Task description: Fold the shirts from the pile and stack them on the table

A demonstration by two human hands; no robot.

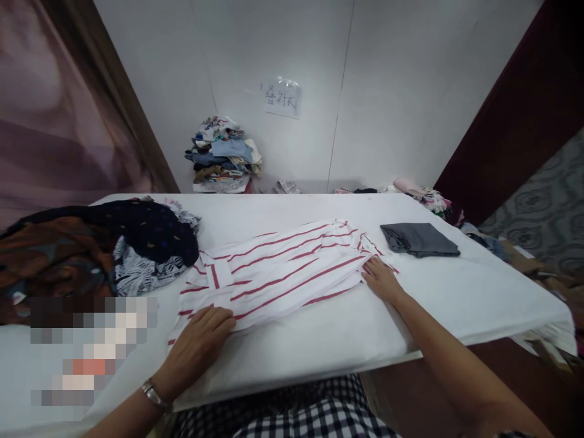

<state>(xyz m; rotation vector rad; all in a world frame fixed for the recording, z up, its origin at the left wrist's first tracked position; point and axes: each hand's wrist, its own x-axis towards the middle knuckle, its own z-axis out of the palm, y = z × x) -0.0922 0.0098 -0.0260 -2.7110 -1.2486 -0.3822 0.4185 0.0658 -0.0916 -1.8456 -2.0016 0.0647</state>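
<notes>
In the head view, a white shirt (283, 267) with thin red stripes is laid lengthwise across the middle of a table covered with smooth white cloth (314, 359); thin, soft fabric, lightly creased, long narrow shape, collar end to the right, a cuff-like band folded over at the left end. The lower left part of the shirt is pressed by the left hand (207, 331), palm down, fingers close together and slightly bent; whether fabric is pinched cannot be told. The edge near the collar is touched by the right hand (382, 280), fingers loosely extended, thumb a little apart; a hold on the cloth cannot be confirmed. A metal bracelet (155, 395) is worn on the left wrist. A dark grey garment (417, 239) is folded into a flat, smooth rectangle beyond the right hand. At left, a loose heap is formed by rust-brown patterned fabric (68, 243), navy spotted fabric (155, 225) and crumpled black-and-white printed fabric (143, 267). Mixed clothes are piled in a tall stack (223, 155) behind the table. A handwritten paper sign (283, 98), apparently in a glossy clear sleeve, is fixed to the pale wall (387, 97).
</notes>
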